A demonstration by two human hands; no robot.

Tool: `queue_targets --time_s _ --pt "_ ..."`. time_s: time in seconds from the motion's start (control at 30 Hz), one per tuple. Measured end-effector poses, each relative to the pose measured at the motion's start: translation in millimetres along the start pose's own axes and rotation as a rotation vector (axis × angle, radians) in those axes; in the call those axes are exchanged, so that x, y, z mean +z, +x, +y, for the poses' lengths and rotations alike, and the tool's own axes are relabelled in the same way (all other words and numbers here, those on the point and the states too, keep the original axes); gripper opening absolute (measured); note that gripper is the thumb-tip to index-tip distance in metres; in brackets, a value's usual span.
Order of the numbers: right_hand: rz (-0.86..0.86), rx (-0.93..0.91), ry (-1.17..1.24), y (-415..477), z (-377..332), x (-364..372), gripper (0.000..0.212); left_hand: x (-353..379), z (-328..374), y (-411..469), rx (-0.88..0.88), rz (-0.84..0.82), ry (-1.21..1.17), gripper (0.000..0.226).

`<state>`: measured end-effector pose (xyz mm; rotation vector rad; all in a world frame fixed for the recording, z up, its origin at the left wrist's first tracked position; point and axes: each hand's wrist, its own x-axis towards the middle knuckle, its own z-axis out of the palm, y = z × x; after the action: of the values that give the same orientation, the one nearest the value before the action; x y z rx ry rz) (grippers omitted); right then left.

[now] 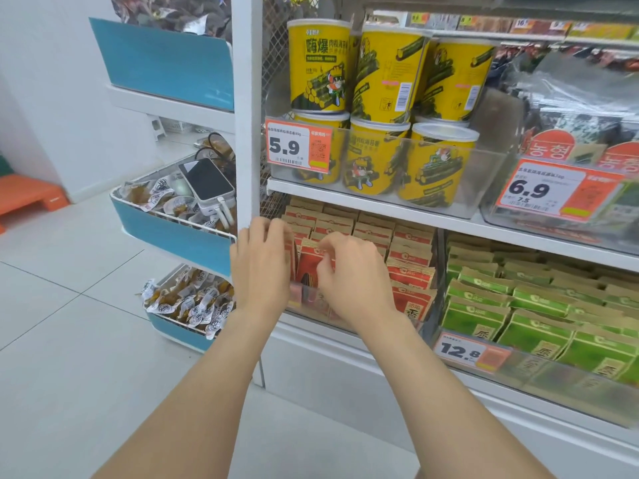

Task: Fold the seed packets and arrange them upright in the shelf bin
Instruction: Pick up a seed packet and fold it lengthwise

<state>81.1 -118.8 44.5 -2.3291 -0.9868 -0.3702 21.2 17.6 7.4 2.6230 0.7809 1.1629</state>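
Observation:
Rows of red and brown seed packets (pixel 409 271) stand upright in a clear shelf bin (pixel 311 307) on the lower shelf. My right hand (pixel 352 271) pinches the folded brown top of the front red packet (pixel 309 267) at the bin's left end. Beside it, my left hand (pixel 261 261) presses flat against that packet's left side, fingers reaching among the packets behind. The lower part of the held packet sits behind the bin's clear front wall.
Green seed packets (pixel 539 316) fill the bin to the right, behind a 12.8 price tag (pixel 465 350). Yellow snack cans (pixel 377 98) stand on the shelf above. At left, blue-fronted baskets (pixel 179 236) hold wrapped snacks and a phone (pixel 207 183). A white upright post (pixel 247 115) borders the shelf.

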Motion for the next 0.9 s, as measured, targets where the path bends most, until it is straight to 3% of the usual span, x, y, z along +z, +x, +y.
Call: queue_targets --time_s 0.13,0.23,0.3,0.4,0.47,0.6,0.7,0.77,0.9 --pt "0.126 0.027 0.226 -8.9 1.9 -11.9 0.032 -27.2 17.8 -2.1 0.132 0.237 -0.069 0.037" --pt "0.114 -0.018 0.361 -18.7 2.8 -22.8 0.040 -44.6 35.0 -12.0 0.167 0.340 -0.119 0.037" --pt "0.063 -0.066 0.404 -25.2 4.3 -30.4 0.037 -51.8 47.1 -19.8 0.175 0.357 -0.171 0.034" --pt "0.023 -0.100 0.457 -33.2 10.0 -41.6 0.014 -56.4 59.3 -28.4 0.193 0.310 -0.295 0.022" --pt "0.023 -0.093 0.475 -37.1 17.2 -46.5 0.014 -58.4 62.8 -31.4 0.159 0.259 -0.406 0.019" --pt "-0.002 0.060 0.547 -43.5 29.8 -50.5 0.023 -55.4 69.0 -37.4 -0.062 0.137 -0.589 0.033" --pt "-0.045 0.147 0.573 -46.2 33.8 -54.3 0.027 -57.7 78.5 -41.1 -0.374 -0.097 -0.867 0.025" --pt "-0.094 0.187 0.596 -46.3 37.2 -56.9 0.030 -62.6 84.6 -42.6 -0.568 -0.218 -1.064 0.033" --pt "-0.138 0.277 0.756 -45.8 40.5 -60.3 0.034 -70.2 90.5 -42.8 -0.708 -0.318 -1.251 0.032"
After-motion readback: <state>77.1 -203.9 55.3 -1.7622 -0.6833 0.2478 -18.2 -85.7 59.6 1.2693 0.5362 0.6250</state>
